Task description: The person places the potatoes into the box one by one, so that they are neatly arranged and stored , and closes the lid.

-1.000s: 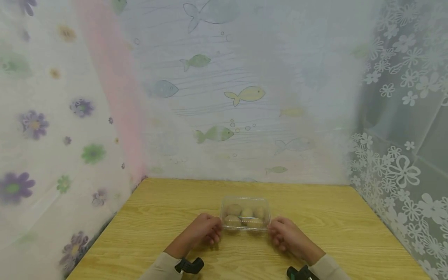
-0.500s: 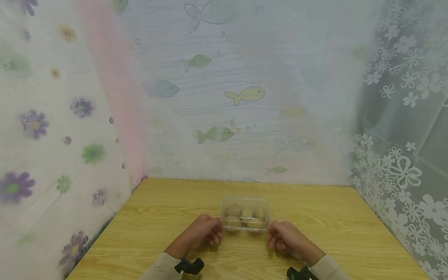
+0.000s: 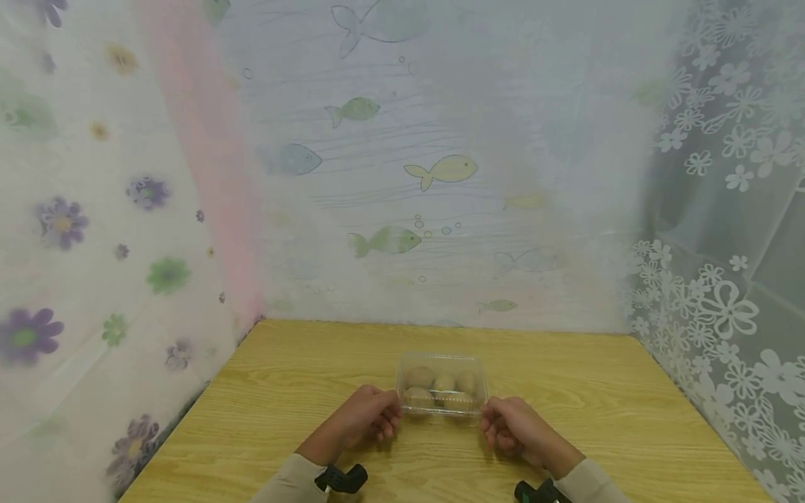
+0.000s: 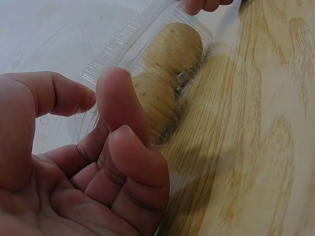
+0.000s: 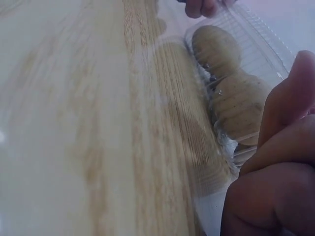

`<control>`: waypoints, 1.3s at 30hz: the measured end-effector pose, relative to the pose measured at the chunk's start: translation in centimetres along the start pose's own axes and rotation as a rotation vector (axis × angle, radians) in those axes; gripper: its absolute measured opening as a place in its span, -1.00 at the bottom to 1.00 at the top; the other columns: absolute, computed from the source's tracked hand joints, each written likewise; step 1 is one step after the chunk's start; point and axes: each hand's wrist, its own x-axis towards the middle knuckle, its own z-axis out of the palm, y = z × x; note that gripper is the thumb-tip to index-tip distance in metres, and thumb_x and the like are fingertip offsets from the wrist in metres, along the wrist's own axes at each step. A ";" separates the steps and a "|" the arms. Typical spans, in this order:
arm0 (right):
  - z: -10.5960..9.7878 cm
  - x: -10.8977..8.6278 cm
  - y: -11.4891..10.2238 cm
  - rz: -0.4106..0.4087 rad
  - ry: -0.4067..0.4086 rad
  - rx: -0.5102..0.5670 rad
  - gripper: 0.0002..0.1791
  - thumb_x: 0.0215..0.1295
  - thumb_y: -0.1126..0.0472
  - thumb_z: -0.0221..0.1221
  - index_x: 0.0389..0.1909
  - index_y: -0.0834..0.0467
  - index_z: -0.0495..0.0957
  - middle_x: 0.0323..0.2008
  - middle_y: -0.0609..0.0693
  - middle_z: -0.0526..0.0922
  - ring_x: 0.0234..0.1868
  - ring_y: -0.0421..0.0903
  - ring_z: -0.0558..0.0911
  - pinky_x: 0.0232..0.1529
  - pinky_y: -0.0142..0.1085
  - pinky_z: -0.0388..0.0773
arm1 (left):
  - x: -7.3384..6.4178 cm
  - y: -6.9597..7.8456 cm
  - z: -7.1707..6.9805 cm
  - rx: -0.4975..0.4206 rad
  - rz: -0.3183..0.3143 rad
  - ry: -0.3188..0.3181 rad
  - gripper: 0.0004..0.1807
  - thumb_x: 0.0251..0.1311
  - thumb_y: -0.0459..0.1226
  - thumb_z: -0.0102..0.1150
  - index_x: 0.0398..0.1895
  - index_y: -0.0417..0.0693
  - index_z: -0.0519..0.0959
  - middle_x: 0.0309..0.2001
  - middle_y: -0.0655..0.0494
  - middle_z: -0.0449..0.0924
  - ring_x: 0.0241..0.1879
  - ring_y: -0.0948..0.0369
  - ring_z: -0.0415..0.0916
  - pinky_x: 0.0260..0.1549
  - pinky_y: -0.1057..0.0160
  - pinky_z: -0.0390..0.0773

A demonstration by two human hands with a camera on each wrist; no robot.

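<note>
A clear plastic clamshell container (image 3: 443, 360) sits on the table in front of the person, its lid down. Inside are several round tan potatoes (image 3: 419, 378), seen through the plastic. The left hand (image 3: 367, 417) pinches the container's near left corner between thumb and index finger, the other fingers curled below. At the near right corner, the right hand (image 3: 514, 424) holds the edge in the same way. In the left wrist view the ridged rim (image 4: 115, 46) runs away from the fingertips, with two potatoes (image 4: 174, 46) behind it. The right thumb's grip is partly hidden in the right wrist view.
The wood-grain table (image 3: 302, 363) reaches back to a curtain (image 3: 440, 279) printed with fish. Flowered sheets hang at the left (image 3: 144, 293) and right (image 3: 711, 314) sides. A black strap device (image 3: 342, 479) is on the left wrist, another (image 3: 534, 491) on the right.
The right hand's fingers have shifted very slightly at the container's corner. The container and the left hand stay almost where they were.
</note>
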 end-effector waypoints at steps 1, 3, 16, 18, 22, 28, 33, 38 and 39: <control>0.0 0.0 0.0 -0.004 -0.003 0.002 -0.68 0.47 0.18 0.00 -0.49 0.15 0.57 -0.64 -0.13 0.60 -0.76 -0.36 0.26 -0.73 -0.51 0.21 | 0.0 0.0 0.0 -0.002 0.001 -0.001 -0.65 0.36 -0.17 0.09 -0.40 -0.30 0.64 -0.54 0.10 0.60 -0.68 0.30 0.48 -0.68 0.35 0.49; 0.0 -0.1 -0.1 -0.009 -0.006 0.004 -0.68 0.46 0.18 0.00 -0.49 0.15 0.57 -0.64 -0.13 0.60 -0.76 -0.36 0.26 -0.72 -0.52 0.21 | 0.0 0.0 0.0 -0.007 -0.001 -0.004 -0.66 0.36 -0.17 0.09 -0.40 -0.30 0.64 -0.54 0.10 0.60 -0.68 0.30 0.47 -0.68 0.35 0.49; -0.2 0.0 0.2 -0.020 -0.006 0.002 -0.67 0.47 0.18 0.00 -0.51 0.12 0.56 -0.68 -0.17 0.56 -0.78 -0.38 0.26 -0.74 -0.52 0.20 | 0.0 0.0 0.1 -0.011 0.000 -0.002 -0.69 0.35 -0.20 0.06 -0.39 -0.28 0.63 -0.54 0.11 0.59 -0.68 0.30 0.46 -0.68 0.36 0.49; -0.3 0.0 0.2 -0.021 -0.011 0.004 -0.67 0.48 0.18 0.00 -0.51 0.12 0.55 -0.67 -0.17 0.56 -0.78 -0.38 0.26 -0.74 -0.53 0.20 | -0.1 0.0 0.2 -0.012 -0.002 0.000 -0.69 0.35 -0.20 0.06 -0.40 -0.27 0.63 -0.54 0.11 0.59 -0.68 0.30 0.46 -0.68 0.36 0.49; -0.3 0.0 0.2 -0.024 -0.019 0.005 -0.67 0.49 0.18 -0.01 -0.51 0.12 0.55 -0.67 -0.18 0.56 -0.78 -0.38 0.27 -0.74 -0.54 0.20 | -0.1 0.1 0.2 -0.013 -0.005 0.001 -0.69 0.35 -0.20 0.07 -0.40 -0.28 0.63 -0.54 0.11 0.59 -0.68 0.30 0.46 -0.68 0.35 0.48; -0.3 -0.1 0.1 -0.028 -0.024 -0.004 -0.66 0.49 0.18 -0.02 -0.50 0.13 0.55 -0.66 -0.18 0.56 -0.77 -0.38 0.27 -0.74 -0.54 0.20 | -0.1 0.2 0.2 -0.013 -0.009 -0.006 -0.67 0.37 -0.18 0.08 -0.39 -0.29 0.63 -0.53 0.10 0.59 -0.68 0.30 0.46 -0.67 0.34 0.48; -0.3 -0.1 0.0 -0.025 -0.026 -0.008 -0.66 0.50 0.18 -0.02 -0.50 0.13 0.54 -0.67 -0.18 0.54 -0.78 -0.38 0.26 -0.74 -0.54 0.19 | -0.1 0.2 0.2 -0.012 -0.010 -0.009 -0.66 0.39 -0.17 0.08 -0.39 -0.28 0.63 -0.53 0.10 0.59 -0.68 0.30 0.46 -0.67 0.35 0.48; -0.2 -0.2 0.0 -0.022 -0.019 -0.009 -0.67 0.49 0.18 -0.02 -0.50 0.13 0.55 -0.68 -0.18 0.53 -0.79 -0.38 0.26 -0.74 -0.53 0.20 | -0.1 0.1 0.3 -0.019 -0.007 -0.008 -0.68 0.38 -0.18 0.08 -0.42 -0.25 0.62 -0.54 0.11 0.59 -0.69 0.31 0.45 -0.68 0.35 0.47; -0.2 -0.2 0.0 -0.022 -0.018 -0.009 -0.67 0.49 0.18 -0.01 -0.50 0.13 0.55 -0.68 -0.18 0.53 -0.79 -0.38 0.27 -0.74 -0.53 0.20 | -0.1 0.1 0.3 -0.021 -0.006 -0.007 -0.69 0.37 -0.19 0.08 -0.42 -0.24 0.61 -0.54 0.12 0.59 -0.69 0.31 0.45 -0.68 0.35 0.46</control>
